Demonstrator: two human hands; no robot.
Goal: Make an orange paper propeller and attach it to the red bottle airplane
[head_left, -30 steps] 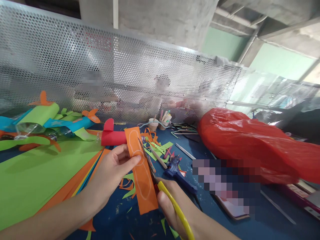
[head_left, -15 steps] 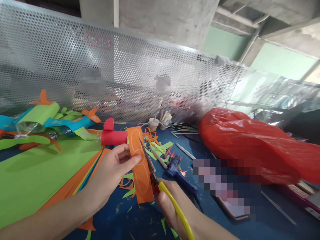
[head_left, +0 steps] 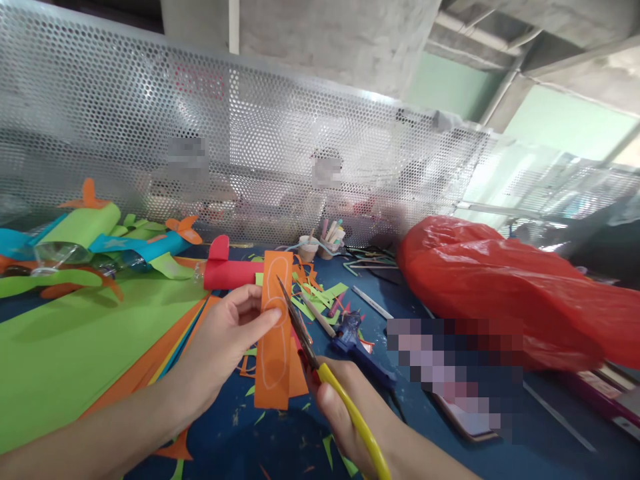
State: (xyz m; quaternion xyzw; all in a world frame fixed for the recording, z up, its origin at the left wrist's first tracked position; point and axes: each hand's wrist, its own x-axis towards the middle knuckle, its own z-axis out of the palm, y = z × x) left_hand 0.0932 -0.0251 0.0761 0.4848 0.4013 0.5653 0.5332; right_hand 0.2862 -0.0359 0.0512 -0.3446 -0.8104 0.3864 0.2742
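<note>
My left hand [head_left: 243,327] is closed on an orange paper strip [head_left: 273,383], thumb on its front face and fingers behind. A propeller-like outline with rounded ends is drawn on the strip in a pale line. In my right hand [head_left: 345,393] is a pair of scissors [head_left: 353,413] with yellow handles. Its dark blades point up and left, and the tip overlaps the strip's upper part. Whether the blades are cutting there I cannot tell. Another orange paper piece [head_left: 299,377] shows behind the strip's lower right side.
Left are green paper sheets [head_left: 100,347] and bottle models wrapped in coloured paper [head_left: 83,230]. A red-wrapped bottle [head_left: 233,275] lies beyond my left hand. Paper scraps [head_left: 320,293], a blue glue gun [head_left: 357,343], cups of pens [head_left: 330,243] and a red plastic bag [head_left: 480,287] are beyond and right.
The orange strip has turned more upright, its lower end swinging left away from the scissors. The orange piece behind it has come into sight. Both hands stay almost in place.
</note>
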